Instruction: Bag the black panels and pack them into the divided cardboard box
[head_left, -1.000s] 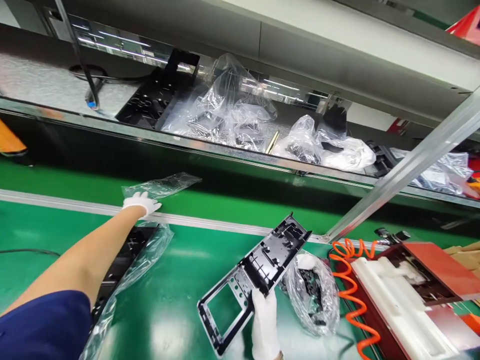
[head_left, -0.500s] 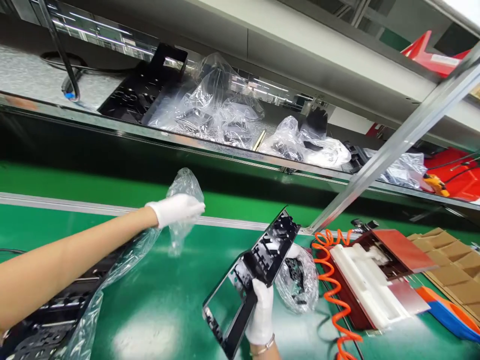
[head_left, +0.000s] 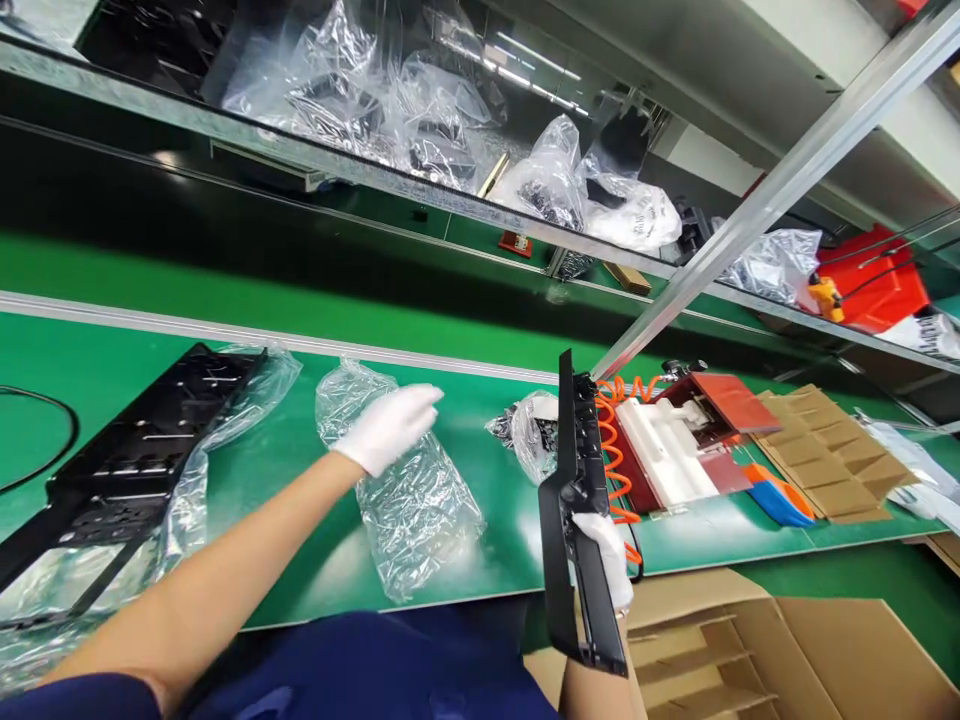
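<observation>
My right hand (head_left: pixel 606 558), in a white glove, grips a long black plastic frame panel (head_left: pixel 574 510) that stands on edge, nearly vertical, above the table's near edge. My left hand (head_left: pixel 388 426), also gloved, is closed on an empty clear plastic bag (head_left: pixel 409 490) that hangs down onto the green table (head_left: pixel 495 500). To the left lies another black panel (head_left: pixel 135 440) half inside a clear bag. A small bag of black parts (head_left: pixel 529 430) sits just beyond the held panel.
A red and white fixture (head_left: pixel 675 450) with an orange coiled hose (head_left: pixel 613 455) stands at the right, cardboard dividers (head_left: pixel 825 450) beyond it. An open cardboard box (head_left: pixel 750 650) is below the table edge. The upper shelf (head_left: pixel 420 190) holds bagged black parts.
The view dropped and shifted right. My left hand carried the empty bag toward me and right. My right hand turned the panel from flat to on edge and drew it closer.
</observation>
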